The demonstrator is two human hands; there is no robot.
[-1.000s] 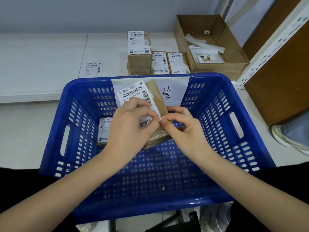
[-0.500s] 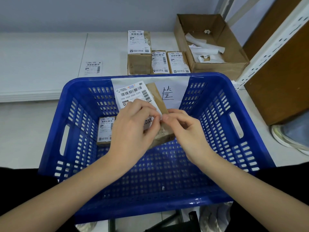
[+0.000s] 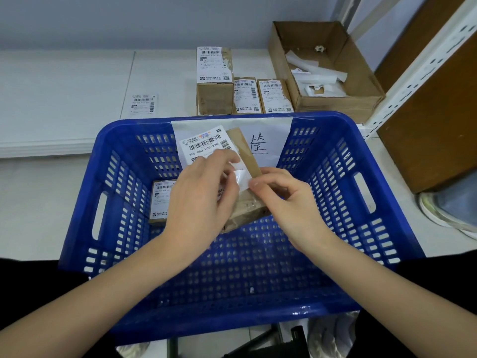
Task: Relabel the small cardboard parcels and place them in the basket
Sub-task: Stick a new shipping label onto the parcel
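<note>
Over the blue basket (image 3: 343, 192) I hold a small cardboard parcel (image 3: 247, 210) tilted, with a white shipping label (image 3: 201, 146) on its top face. My left hand (image 3: 198, 202) grips the parcel and label from the left. My right hand (image 3: 286, 200) pinches a lifted white corner of the label (image 3: 241, 178) at the parcel's right edge. Another labelled parcel (image 3: 161, 200) lies on the basket floor at the left. Three more labelled parcels (image 3: 215, 81) (image 3: 246, 95) (image 3: 275, 95) stand on the white surface behind the basket.
A loose label (image 3: 143, 104) lies on the white surface at the back left. An open cardboard box (image 3: 335, 99) with white paper scraps sits at the back right, beside a white slotted shelf post (image 3: 413, 81). A paper sign with a handwritten character (image 3: 260, 143) is stuck on the basket's far wall.
My right hand has peeled a white corner of the label up from the parcel's right edge. The parcel stays in about the same place above the basket.
</note>
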